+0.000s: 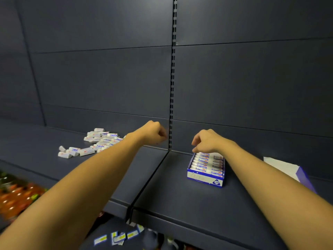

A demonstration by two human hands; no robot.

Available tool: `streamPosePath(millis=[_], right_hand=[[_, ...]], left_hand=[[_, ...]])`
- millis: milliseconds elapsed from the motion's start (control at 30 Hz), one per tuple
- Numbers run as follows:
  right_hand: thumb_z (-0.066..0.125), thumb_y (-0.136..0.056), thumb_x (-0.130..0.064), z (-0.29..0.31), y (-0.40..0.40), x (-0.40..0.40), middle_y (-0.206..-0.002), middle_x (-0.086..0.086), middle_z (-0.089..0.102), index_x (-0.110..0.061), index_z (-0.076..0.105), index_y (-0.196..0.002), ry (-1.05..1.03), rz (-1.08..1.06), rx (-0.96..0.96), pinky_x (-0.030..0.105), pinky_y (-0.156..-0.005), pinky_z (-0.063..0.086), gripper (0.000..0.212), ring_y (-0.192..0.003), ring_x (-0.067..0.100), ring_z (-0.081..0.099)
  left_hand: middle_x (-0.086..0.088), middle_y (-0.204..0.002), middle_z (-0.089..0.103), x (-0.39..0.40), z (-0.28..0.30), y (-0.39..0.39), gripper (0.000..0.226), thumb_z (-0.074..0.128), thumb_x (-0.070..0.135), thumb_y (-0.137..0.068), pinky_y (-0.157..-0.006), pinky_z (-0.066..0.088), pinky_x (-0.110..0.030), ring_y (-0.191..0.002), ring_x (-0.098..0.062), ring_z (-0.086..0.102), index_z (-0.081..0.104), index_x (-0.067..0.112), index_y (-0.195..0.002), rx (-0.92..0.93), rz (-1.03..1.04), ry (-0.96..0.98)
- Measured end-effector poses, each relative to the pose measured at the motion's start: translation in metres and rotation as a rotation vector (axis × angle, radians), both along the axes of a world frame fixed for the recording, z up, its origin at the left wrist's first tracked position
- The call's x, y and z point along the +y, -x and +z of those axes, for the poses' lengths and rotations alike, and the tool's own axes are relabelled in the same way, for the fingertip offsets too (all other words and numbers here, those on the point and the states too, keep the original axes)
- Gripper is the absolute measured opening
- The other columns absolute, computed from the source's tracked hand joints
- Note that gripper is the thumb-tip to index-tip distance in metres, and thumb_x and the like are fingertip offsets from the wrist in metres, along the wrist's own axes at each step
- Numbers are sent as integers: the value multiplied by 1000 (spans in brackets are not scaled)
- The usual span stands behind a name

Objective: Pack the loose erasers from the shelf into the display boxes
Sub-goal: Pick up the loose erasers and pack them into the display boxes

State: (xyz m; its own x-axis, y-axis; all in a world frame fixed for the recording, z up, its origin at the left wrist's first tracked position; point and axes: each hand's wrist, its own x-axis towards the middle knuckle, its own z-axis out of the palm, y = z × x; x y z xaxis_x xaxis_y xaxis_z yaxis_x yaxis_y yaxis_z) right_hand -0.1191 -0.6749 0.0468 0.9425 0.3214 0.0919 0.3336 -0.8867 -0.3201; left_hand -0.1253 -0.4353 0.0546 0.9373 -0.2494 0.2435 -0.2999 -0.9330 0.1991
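A pile of loose white erasers with blue and red labels lies on the left part of the dark shelf. A blue and white display box stands on the right part, filled with a row of erasers. My right hand hovers at the box's far end, fingers curled down onto the rearmost erasers. My left hand is raised near the slotted upright, fingers curled closed; whether it holds an eraser is hidden.
A flat white and purple carton lies at the right on the shelf. A slotted upright splits the dark back panel. Below the shelf edge are price tags and orange bottles.
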Motion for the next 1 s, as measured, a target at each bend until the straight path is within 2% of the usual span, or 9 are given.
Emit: streamPosePath(millis=[100, 233, 367, 467, 533, 600, 667, 800, 1000], right_hand=[[74, -85, -22, -3, 1, 22, -116, 5, 66, -18, 69, -115, 0, 32, -20, 32, -88, 54, 30, -102, 21, 63], [71, -82, -18, -4, 5, 49, -115, 5, 64, -21, 70, -111, 61, 55, -14, 37, -88, 57, 30, -99, 24, 64], [66, -76, -19, 1, 11, 78, -108, 6, 63, -19, 70, -103, 125, 14, -23, 43, -86, 58, 26, -91, 27, 65], [61, -79, -19, 4, 18, 106, -109, 5, 61, -16, 66, -107, 164, 7, -17, 43, -87, 58, 29, -93, 26, 64], [60, -80, -18, 5, 23, 127, -110, 5, 60, -15, 64, -108, 172, 8, -15, 42, -87, 57, 29, -93, 25, 63], [58, -80, -16, 5, 28, 148, -111, 6, 60, -14, 64, -110, 172, 6, -14, 41, -86, 57, 30, -95, 25, 64], [58, -80, -15, 3, 33, 170, -113, 6, 60, -14, 64, -111, 170, 5, -14, 38, -84, 56, 32, -97, 24, 65], [58, -81, -16, 1, 43, 215, -111, 6, 61, -15, 64, -110, 171, 13, -25, 37, -83, 57, 30, -93, 25, 64], [56, -82, -19, -6, 55, 272, -114, 6, 61, -18, 64, -112, 180, -17, -59, 33, -78, 53, 30, -92, 27, 61]], left_hand=[[6, -100, 73, 21, -4, 12, 20, 61, 20, -93, -83, 54, -31, -93, -15, 65, 79, 18, -103, 23, 87, -16], [0, -90, 74, 52, -12, 28, 19, 59, 19, -89, -78, 55, -33, -89, -20, 65, 77, 16, -92, 40, 181, -53], [-6, -76, 62, 85, -20, 49, 23, 57, 24, -91, -67, 42, -30, -80, -27, 56, 68, 11, -76, 22, 285, -89], [-5, -68, 55, 116, -20, 64, 28, 57, 31, -88, -53, 37, -28, -74, -28, 53, 60, 12, -68, 22, 360, -102], [-6, -78, 66, 140, -19, 69, 34, 53, 39, -79, -61, 51, -32, -81, -27, 60, 69, 10, -76, 41, 385, -88], [-5, -89, 72, 165, -19, 74, 27, 55, 30, -79, -75, 59, -37, -87, -26, 65, 76, 14, -83, 46, 388, -62], [-3, -96, 73, 188, -19, 80, 19, 60, 19, -87, -79, 59, -37, -86, -22, 66, 78, 16, -90, 38, 380, -61], [-4, -102, 73, 232, -22, 87, 19, 63, 19, -94, -78, 57, -30, -84, -19, 66, 76, 13, -106, 18, 375, -80], [-4, -105, 72, 295, -26, 92, 21, 60, 19, -97, -82, 58, -31, -87, -19, 66, 74, 13, -111, 16, 363, -120]])
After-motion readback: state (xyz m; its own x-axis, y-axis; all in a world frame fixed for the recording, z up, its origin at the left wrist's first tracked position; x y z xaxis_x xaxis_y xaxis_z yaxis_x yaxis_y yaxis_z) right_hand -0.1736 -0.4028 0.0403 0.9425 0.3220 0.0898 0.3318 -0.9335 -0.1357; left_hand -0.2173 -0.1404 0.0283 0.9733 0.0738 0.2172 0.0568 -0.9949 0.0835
